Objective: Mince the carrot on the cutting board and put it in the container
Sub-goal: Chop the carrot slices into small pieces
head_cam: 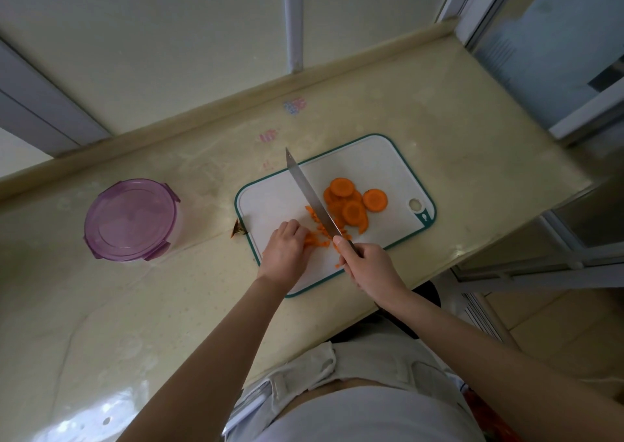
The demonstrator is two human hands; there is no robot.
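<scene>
In the head view we are in the mincing step. Our right hand [368, 266] is clenched round the handle of the knife [309, 193]. The blade runs away from us across the cutting board [374, 158], and its tip reaches just past the far rim. Our left hand [285, 249] has its fingers curled over a small heap of chopped carrot [315, 239], holding it down just left of the blade's heel.

On the other side of the blade lies a pile of round carrot slices [351, 202], uncut, so we judge most of the mincing is yet to do. The next move calls for short chops close to the left fingertips, with those fingers tucked back, and then for feeding the slices under the blade.

The container [131, 220] stands on the desk [445, 114], well left of the board. Its purple lid is on, so it needs opening before any carrot goes in.

The board lies skewed, with its near corner close to the desk's front edge, and stray bits could fall off there. A small brown scrap [238, 230] sits against the board's left rim. Between board and container the desk gives open room for carrying the mince across. Beyond the knife tip there is space before the back ledge.
</scene>
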